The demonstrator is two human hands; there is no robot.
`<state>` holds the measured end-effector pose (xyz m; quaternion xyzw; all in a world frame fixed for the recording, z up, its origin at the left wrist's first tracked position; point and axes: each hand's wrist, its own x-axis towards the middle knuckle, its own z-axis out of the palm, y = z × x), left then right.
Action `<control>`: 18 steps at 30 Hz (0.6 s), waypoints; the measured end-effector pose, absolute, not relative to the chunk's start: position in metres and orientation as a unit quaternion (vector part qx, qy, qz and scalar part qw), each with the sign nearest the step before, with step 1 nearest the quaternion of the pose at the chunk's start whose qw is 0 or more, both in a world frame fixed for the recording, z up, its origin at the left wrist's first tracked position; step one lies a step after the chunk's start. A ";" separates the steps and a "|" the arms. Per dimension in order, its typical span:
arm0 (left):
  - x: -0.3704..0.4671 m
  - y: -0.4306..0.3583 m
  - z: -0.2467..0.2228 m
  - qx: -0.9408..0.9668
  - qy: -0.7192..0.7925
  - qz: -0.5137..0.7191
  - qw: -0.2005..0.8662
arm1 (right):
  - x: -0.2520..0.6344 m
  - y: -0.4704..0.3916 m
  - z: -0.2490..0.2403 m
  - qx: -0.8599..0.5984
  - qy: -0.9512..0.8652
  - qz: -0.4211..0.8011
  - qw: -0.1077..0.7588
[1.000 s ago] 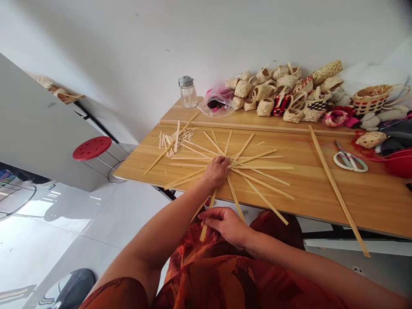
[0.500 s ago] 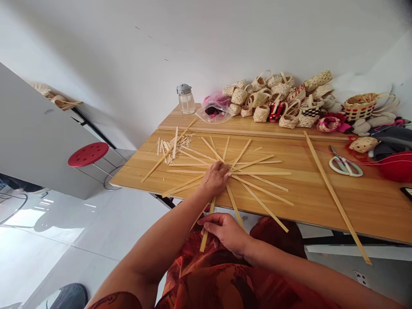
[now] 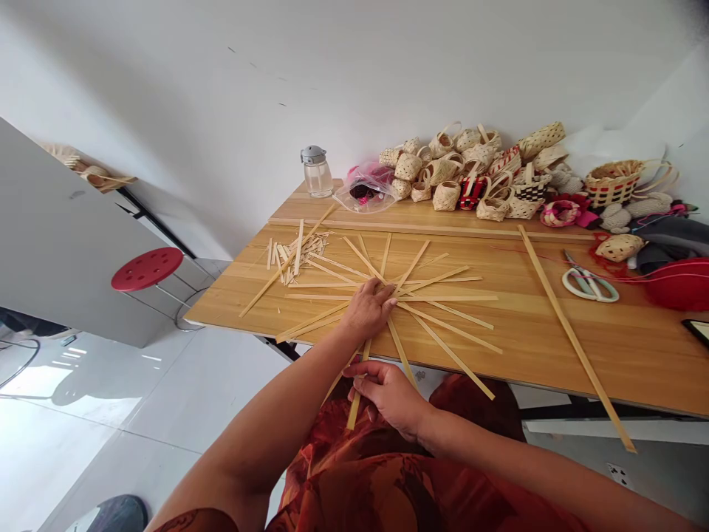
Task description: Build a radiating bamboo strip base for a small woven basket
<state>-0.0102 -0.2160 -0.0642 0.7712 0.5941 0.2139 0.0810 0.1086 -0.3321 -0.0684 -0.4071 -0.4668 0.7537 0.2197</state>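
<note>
Flat bamboo strips (image 3: 443,346) fan out like spokes from a crossing on the wooden table (image 3: 487,266). My left hand (image 3: 368,307) lies palm down over that crossing, pressing on it; its fingers are spread low across the strips and hide the middle. Nearer my body, my right hand (image 3: 388,395) pinches one bamboo strip (image 3: 353,417) that sticks out past the table's front edge. Thumb and index finger are together around it, while the other fingers curl underneath, partly hidden.
Offcuts (image 3: 302,258) are heaped at left. A loose long strip (image 3: 576,340) and scissors (image 3: 590,284) lie at right. Along the wall stand a glass bottle (image 3: 317,177), a plastic bag (image 3: 365,196) and several small woven baskets (image 3: 446,193). A red stool (image 3: 147,267) stands beside the table.
The view has shifted slightly. My right hand has moved up a little along its strip; my left hand stays on the crossing.
</note>
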 end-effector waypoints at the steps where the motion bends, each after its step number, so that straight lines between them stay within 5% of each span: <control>1: -0.010 -0.216 -0.064 0.772 0.593 0.214 0.080 | 0.109 -0.332 -0.068 -0.407 -0.467 0.754 0.219; 18: -0.010 -0.217 -0.063 0.775 0.595 0.202 0.071 | 0.107 -0.328 -0.066 -0.409 -0.454 0.755 0.240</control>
